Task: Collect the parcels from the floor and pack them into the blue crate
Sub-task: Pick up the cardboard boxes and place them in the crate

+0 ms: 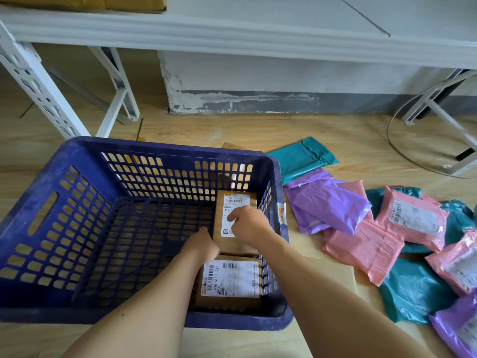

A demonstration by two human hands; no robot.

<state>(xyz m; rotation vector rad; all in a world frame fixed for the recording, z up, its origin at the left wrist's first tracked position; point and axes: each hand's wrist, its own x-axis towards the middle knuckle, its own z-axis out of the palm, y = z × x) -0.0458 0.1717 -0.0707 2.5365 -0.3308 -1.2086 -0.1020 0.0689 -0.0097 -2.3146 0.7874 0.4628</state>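
A blue crate [51,177] with slotted walls is seen from above on a wooden floor [335,130]. Two brown cardboard parcels are laid flat along its right inner wall, each labelled in white: a near brown parcel [232,280] and, just beyond it, a far brown parcel [221,215]. The far brown parcel is held at its left edge by the left hand [205,245], whose fingers are curled down against it. The right hand [249,224] is rested on top of its label with bent fingers; whether it is gripped there cannot be told. To the right of the crate, soft mailer bags are heaped on the floor: a teal mailer [302,158], a purple mailer [327,202] and a pink mailer [364,249] among others. White metal shelving [232,29] is seen behind.
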